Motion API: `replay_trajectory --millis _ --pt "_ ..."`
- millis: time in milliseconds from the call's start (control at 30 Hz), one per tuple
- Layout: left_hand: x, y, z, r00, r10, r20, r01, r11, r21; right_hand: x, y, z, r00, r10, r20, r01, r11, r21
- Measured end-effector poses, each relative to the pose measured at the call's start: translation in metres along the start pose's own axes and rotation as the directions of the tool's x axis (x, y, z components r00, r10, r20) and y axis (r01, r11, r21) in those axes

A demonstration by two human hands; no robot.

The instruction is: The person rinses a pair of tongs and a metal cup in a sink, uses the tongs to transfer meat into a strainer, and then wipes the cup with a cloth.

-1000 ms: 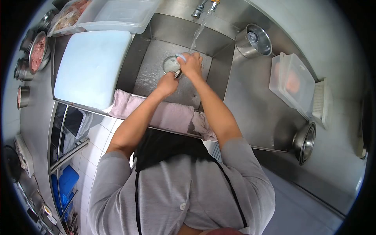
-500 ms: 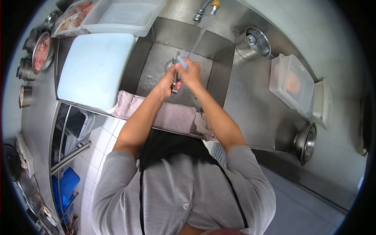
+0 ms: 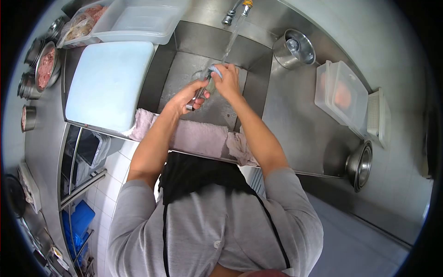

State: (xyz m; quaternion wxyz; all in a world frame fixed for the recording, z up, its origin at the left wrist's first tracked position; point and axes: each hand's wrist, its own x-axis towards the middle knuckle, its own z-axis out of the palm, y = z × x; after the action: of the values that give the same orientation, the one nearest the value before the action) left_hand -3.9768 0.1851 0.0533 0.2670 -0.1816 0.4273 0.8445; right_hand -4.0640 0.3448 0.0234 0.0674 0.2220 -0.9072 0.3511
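Both hands are over the steel sink [image 3: 182, 78], under water running from the tap [image 3: 233, 13]. My left hand [image 3: 188, 96] grips the handle of a metal utensil [image 3: 199, 93] that points up toward the stream. My right hand [image 3: 227, 81] holds a pale blue sponge [image 3: 215, 70] against the utensil's upper end. That end is hidden by the fingers and sponge. A round drain shows just behind the hands.
A pink towel [image 3: 198, 136] hangs over the sink's front edge. A white cutting board [image 3: 108, 83] lies left, with lidded containers [image 3: 134, 18] and bowls of meat [image 3: 45, 64] beyond. Right of the sink stand a steel pot [image 3: 295, 50], plastic boxes [image 3: 341, 94] and a steel bowl [image 3: 360, 165].
My left hand drew back toward me and left, tilting the utensil's handle down. My right hand with the sponge stayed under the water, sliding slightly along the utensil.
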Motion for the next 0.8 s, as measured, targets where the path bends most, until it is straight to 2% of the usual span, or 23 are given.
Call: replay_trajectory --millis 100,133,233,267,300,367,400,433,500,533,600,633,667,733,800 --pt "0.002 0.006 -0.008 0.999 0.034 0.019 -0.034 0.999 -0.002 -0.004 -0.007 0.005 0.988 -0.149 0.033 0.152 0.98 -0.132" --pt "0.007 0.006 -0.014 0.998 0.048 0.026 -0.049 0.999 0.017 -0.008 -0.017 0.001 0.974 -0.203 0.097 0.213 0.971 -0.105" --pt "0.009 -0.003 -0.019 0.999 0.045 -0.026 -0.043 0.996 0.073 0.004 0.011 -0.001 0.973 -0.193 0.125 0.201 0.978 -0.054" --pt "0.009 -0.004 -0.02 0.998 0.043 -0.055 -0.038 0.995 0.096 0.01 0.016 -0.002 0.984 0.004 0.177 0.021 0.99 -0.137" --pt "0.009 -0.005 -0.018 0.996 0.043 -0.081 -0.032 0.992 0.125 0.014 0.015 -0.007 0.97 0.194 0.144 -0.187 0.98 -0.062" --pt "0.012 -0.003 -0.014 0.99 0.053 -0.13 -0.028 0.982 0.184 0.026 0.012 -0.015 0.83 0.544 0.122 -0.555 0.825 0.103" --pt "0.014 -0.001 -0.01 0.987 0.044 -0.155 -0.005 0.969 0.247 0.017 0.013 -0.003 0.91 0.414 0.003 -0.409 0.897 0.171" --pt "0.018 -0.003 -0.007 0.984 0.087 -0.158 -0.041 0.96 0.277 0.007 -0.005 0.0 0.966 0.26 -0.011 -0.256 0.957 0.139" --pt "0.027 -0.004 -0.003 0.974 0.171 -0.148 -0.111 0.932 0.345 -0.009 -0.034 0.002 0.998 -0.061 -0.032 0.063 0.996 0.068" --pt "0.028 -0.002 -0.005 0.966 0.216 -0.145 -0.136 0.895 0.425 -0.005 -0.025 0.008 0.997 -0.027 -0.074 0.029 0.999 0.033" --pt "0.029 0.001 -0.002 0.981 0.156 -0.113 -0.087 0.885 0.458 0.02 0.003 0.006 0.959 0.284 -0.013 -0.276 0.94 0.201" --pt "0.026 0.003 0.002 0.988 0.124 -0.097 -0.063 0.878 0.475 0.026 0.008 -0.004 0.904 0.426 0.036 -0.419 0.865 0.275" --pt "0.025 0.004 0.009 0.989 0.077 -0.13 -0.019 0.92 0.392 0.029 0.013 -0.016 0.827 0.547 0.129 -0.562 0.804 0.195" --pt "0.026 0.002 0.031 0.983 -0.03 -0.178 0.069 0.974 0.215 0.023 0.016 -0.015 0.806 0.589 -0.055 -0.561 0.791 0.245" --pt "0.048 -0.011 0.05 0.99 -0.065 -0.123 0.072 0.996 0.055 0.005 0.01 -0.015 0.79 0.587 -0.177 -0.55 0.806 0.22"
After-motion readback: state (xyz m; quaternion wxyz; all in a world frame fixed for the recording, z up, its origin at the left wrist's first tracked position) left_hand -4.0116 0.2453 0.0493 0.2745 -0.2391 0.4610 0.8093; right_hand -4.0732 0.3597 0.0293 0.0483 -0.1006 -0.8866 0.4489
